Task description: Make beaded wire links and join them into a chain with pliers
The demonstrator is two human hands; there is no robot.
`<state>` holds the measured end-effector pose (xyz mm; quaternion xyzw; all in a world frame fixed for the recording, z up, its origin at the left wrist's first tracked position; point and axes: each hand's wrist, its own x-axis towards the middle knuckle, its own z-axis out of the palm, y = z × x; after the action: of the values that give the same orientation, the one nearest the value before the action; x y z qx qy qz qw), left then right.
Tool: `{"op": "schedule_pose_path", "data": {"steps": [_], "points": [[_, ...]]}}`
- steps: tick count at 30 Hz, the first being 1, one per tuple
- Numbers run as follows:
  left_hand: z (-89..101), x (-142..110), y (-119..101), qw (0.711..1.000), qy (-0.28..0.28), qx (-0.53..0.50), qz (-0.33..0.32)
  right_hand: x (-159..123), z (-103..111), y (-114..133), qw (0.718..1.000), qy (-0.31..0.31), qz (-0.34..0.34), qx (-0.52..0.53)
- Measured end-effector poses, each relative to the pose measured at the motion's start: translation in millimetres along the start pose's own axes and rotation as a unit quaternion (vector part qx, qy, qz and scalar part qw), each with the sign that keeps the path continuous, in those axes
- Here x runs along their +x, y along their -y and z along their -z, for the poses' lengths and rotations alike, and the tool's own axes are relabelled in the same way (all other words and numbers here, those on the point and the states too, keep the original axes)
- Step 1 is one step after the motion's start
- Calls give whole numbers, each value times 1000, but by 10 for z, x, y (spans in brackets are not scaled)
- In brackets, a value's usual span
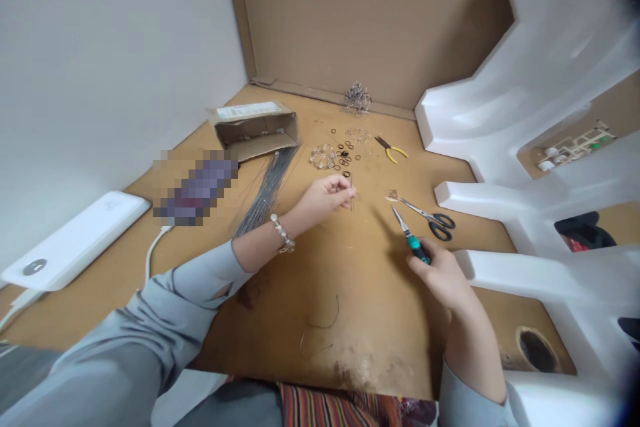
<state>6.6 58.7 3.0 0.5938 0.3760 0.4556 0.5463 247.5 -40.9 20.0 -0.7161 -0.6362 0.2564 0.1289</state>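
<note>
My left hand [333, 195] is closed in a pinch on a short thin wire [352, 195] that stands out past the fingertips, above the middle of the table. In my right hand [440, 270] is a pair of pliers [413, 240] with teal and black handles, its narrow tips pointing up and to the left. Just beyond my left hand lie several small dark rings [345, 159] and a clear beaded ring [323, 157]. A bundle of thin grey wires [265, 190] lies to the left, partly behind my left forearm.
Scissors [433, 217] with black handles lie beside the pliers; yellow-handled pliers [391, 149] lie farther back. A cardboard box [257, 140] opens toward me at back left. A wire tangle [357, 99] sits by the cardboard wall. White moulded foam [505, 263] borders the right; a white power bank [75, 240] lies left.
</note>
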Motion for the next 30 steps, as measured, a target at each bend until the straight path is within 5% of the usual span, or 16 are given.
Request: {"op": "schedule_pose_path", "data": {"steps": [8,12,18,25,30], "points": [[-127,-131,328,982,72,172,-8,11,-29,-1,998,-41,16,46],[-154,-118,244,994,66,86,15,36,-73,14,992,-68,16,101],[-315,-232,90,972,202,-43,114,43,-208,160,900,-84,63,422],[-398,-421,-28,957,234,168,22,19,-302,299,871,-17,79,485],[-389,-431,-26,913,246,311,-98,0,-351,368,887,-25,95,452]]}}
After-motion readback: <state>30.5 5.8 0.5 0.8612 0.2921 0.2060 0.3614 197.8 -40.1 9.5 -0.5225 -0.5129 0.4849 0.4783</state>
